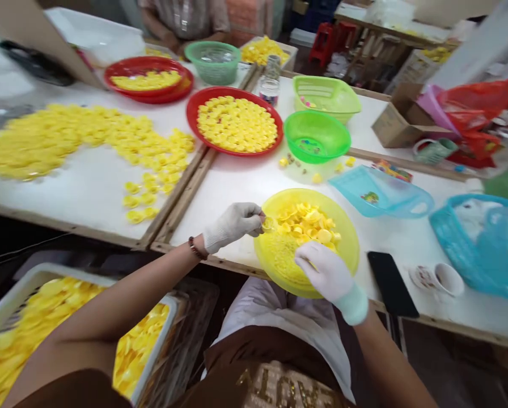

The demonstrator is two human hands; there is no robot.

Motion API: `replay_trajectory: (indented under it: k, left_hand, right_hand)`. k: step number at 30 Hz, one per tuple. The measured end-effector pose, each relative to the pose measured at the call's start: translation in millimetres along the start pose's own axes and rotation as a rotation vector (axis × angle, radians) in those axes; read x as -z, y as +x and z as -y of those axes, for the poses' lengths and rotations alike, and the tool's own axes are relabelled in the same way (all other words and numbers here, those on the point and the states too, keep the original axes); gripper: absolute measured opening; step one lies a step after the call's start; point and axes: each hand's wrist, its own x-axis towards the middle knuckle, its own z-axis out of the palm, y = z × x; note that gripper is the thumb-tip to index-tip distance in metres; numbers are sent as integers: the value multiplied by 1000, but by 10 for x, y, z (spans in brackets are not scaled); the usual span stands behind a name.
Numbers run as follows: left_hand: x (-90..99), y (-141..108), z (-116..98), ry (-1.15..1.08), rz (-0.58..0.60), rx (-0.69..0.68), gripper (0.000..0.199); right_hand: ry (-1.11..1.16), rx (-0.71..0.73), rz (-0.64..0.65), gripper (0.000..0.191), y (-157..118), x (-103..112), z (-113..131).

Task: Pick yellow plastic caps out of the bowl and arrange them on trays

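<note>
My left hand (239,225), in a white knit glove, pinches a small yellow plastic cup-shaped piece (268,224) over the left rim of a yellow basin (351,249). My right hand (324,269), gloved in white with a pale green cuff, hangs over the basin's near right side. Its fingers are pressed together, and whatever they hold is hidden. Larger yellow cup pieces (307,220) are heaped in the far part of the basin. Closer to me in it lies a layer of much smaller yellow bits (286,258).
Left on the table, many yellow cups (79,127) are spread out. A red tray (190,122) of cups, a green bowl (317,133) and a blue scoop-shaped basket (390,195) stand beyond the basin. A phone (392,283) and a mug (447,279) lie to the right. Another person (183,20) sits opposite.
</note>
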Motion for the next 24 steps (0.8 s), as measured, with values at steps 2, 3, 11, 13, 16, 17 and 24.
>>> replay_trajectory:
  k: [2, 3, 11, 13, 16, 17, 24]
  left_hand:
    - [302, -27, 50, 80, -163, -4, 17]
    - [513, -78, 83, 169, -274, 3, 17]
    - [2450, -866, 648, 876, -952, 410, 26]
    - [2699, -967, 841, 874, -933, 551, 24]
    - [2813, -1023, 1034, 846, -839, 644, 23]
    - [2803, -1018, 1063, 843, -804, 652, 26]
    - [2088, -423, 720, 906, -800, 11, 29]
  right_hand:
    - [0, -29, 21, 17, -113, -55, -149]
    - [5, -30, 27, 16, -158, -94, -213]
    - [-33, -9, -51, 18, -300, -311, -319]
    - [-36, -18, -50, 19, -289, -307, -316]
    - [-41, -41, -39, 20, -266, -273, -282]
    - [-40, -52, -35, 21, -256, -257, -257]
    - [-43, -62, -92, 24, -84, -217, -156]
